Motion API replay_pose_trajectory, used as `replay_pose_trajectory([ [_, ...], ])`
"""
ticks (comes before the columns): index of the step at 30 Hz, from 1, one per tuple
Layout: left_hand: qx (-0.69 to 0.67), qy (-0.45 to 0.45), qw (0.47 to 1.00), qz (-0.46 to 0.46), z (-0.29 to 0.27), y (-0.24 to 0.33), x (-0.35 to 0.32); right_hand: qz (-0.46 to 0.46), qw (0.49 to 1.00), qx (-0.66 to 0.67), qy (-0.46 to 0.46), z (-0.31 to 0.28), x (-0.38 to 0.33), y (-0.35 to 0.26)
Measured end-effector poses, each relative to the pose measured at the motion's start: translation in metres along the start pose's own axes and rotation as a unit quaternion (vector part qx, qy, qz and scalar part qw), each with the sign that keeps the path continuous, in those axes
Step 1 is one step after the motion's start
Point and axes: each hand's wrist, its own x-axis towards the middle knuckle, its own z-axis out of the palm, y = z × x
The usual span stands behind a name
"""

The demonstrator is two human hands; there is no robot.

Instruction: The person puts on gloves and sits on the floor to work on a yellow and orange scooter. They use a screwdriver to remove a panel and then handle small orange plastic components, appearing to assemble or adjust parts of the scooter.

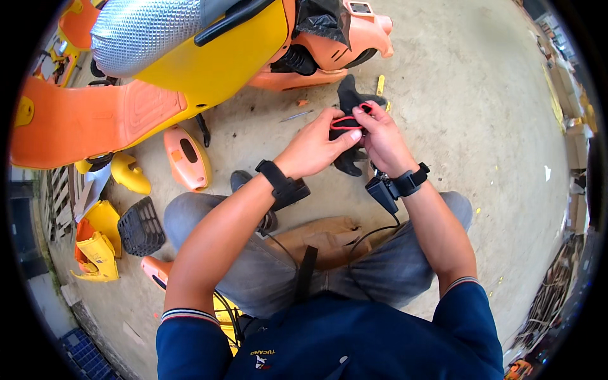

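Between my two hands, in front of my knees, is a pair of black gloves (351, 95) with red-edged cuffs. The fingers of the gloves spread out beyond and below my hands. My left hand (313, 145) is closed on one red cuff edge, thumb on top. My right hand (382, 140) pinches the other cuff between thumb and fingers. Each wrist wears a black strap with a small device. My fingers and palms cover part of the gloves.
A yellow and orange scooter (209, 76) stands ahead on the left, its seat in silvery wrap. An orange body panel (187, 158), a black basket-like part (140, 228) and yellow panels (98, 247) lie on the left floor. A thin tool (296, 116) lies ahead. Boxes (577, 149) line the right.
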Motion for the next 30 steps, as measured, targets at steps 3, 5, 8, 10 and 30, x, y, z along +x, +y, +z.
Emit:
replay_pose_trajectory([
  [3, -0.007, -0.026, 0.999, -0.03, -0.006, -0.007, 0.004, 0.021, 0.999, -0.025, 0.003, 0.002, 0.0, 0.0],
  [5, 0.002, -0.016, 0.999, -0.033, -0.011, -0.012, 0.007, 0.018, 0.999, -0.034, 0.01, -0.001, 0.0, -0.003],
  [8, -0.041, 0.026, 0.99, -0.134, -0.017, -0.019, 0.01, 0.006, 0.995, -0.085, 0.049, -0.006, 0.002, -0.009],
  [10, 0.001, 0.098, 0.988, -0.116, -0.018, -0.022, 0.01, -0.023, 0.986, -0.144, 0.086, -0.009, 0.004, -0.013],
  [30, 0.012, 0.067, 0.996, -0.063, -0.006, -0.002, -0.001, 0.065, 0.983, -0.164, 0.045, -0.012, 0.0, -0.016],
])
